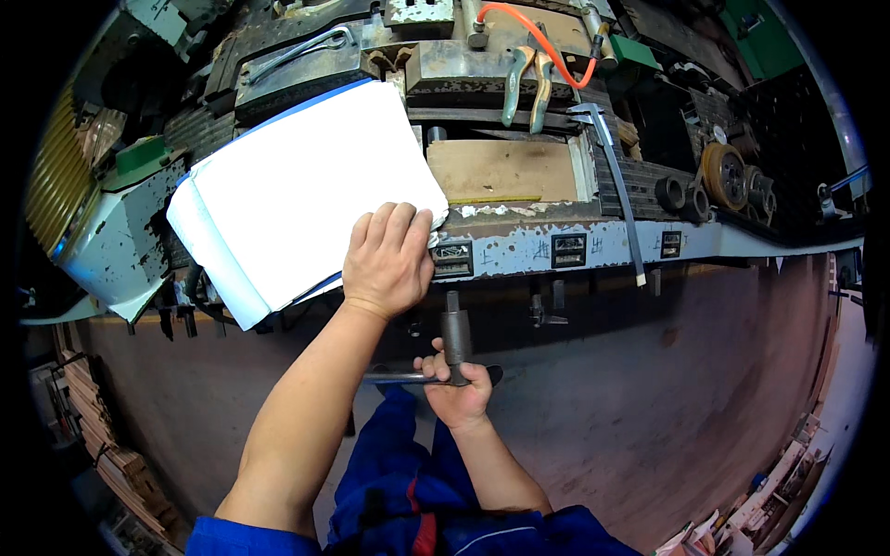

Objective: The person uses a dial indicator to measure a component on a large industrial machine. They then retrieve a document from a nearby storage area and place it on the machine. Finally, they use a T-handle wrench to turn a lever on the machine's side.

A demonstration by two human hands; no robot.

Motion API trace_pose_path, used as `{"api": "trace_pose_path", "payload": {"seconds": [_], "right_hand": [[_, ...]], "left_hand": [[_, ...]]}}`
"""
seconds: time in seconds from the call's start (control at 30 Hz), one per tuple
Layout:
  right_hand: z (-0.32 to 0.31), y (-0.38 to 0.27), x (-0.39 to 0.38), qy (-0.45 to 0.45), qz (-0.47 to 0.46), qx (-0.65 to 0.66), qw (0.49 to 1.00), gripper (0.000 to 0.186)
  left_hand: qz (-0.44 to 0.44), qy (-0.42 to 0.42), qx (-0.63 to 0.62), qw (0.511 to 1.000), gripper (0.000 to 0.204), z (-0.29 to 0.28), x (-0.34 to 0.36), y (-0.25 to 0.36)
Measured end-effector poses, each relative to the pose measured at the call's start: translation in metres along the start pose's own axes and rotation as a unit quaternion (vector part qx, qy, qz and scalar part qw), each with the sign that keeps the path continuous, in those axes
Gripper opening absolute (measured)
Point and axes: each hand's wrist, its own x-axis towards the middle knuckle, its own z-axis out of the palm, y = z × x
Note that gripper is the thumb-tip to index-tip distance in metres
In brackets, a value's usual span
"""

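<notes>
My left hand (387,259) rests on a stack of white papers (287,167) with a blue backing, near its lower right corner, fingers lying on the top sheet. Below the bench's front edge, my right hand (456,398) is closed on a metal T-handled socket wrench (456,334), its thick socket pointing up and its bar lying crosswise. To the right of the papers, a long steel caliper (616,185) lies across the pale blue front rail (519,259), beside a bare brown board (496,171).
Pliers (540,93), an orange hose (565,65), a bundle of hex keys (297,56) and round rollers (728,181) lie on the worn machine bench. A ribbed yellow hose (51,185) stands at left. Stacked boards (97,435) lie on the floor at lower left.
</notes>
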Motion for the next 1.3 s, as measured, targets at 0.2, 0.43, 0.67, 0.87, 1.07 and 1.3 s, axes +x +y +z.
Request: {"api": "trace_pose_path", "payload": {"seconds": [0.2, 0.43, 0.67, 0.87, 1.07, 1.3], "right_hand": [[-0.026, -0.003, 0.010, -0.001, -0.040, -0.106, 0.994, 0.060], [-0.021, -0.001, 0.017, -0.015, -0.042, -0.089, 0.995, 0.060], [-0.036, -0.009, 0.021, -0.042, -0.011, -0.151, 0.988, 0.073], [-0.083, 0.054, -0.002, 0.000, 0.138, -0.479, 0.867, 0.093], [-0.094, 0.142, 0.012, -0.010, 0.088, -0.678, 0.730, 0.083], [-0.106, 0.140, 0.030, -0.016, 0.143, -0.670, 0.728, 0.071]], "left_hand": [[-0.003, -0.010, -0.001, 1.000, 0.052, 0.001, 0.000, 0.001], [0.003, -0.008, 0.024, 1.000, 0.055, 0.000, -0.001, 0.002], [-0.002, -0.025, 0.022, 0.999, 0.056, 0.000, -0.002, 0.000], [-0.004, -0.023, 0.009, 1.000, 0.055, 0.001, 0.000, 0.001], [-0.008, -0.029, 0.008, 1.000, 0.056, 0.001, -0.001, 0.000], [-0.006, -0.018, 0.003, 1.000, 0.054, 0.001, 0.000, -0.001]]}}
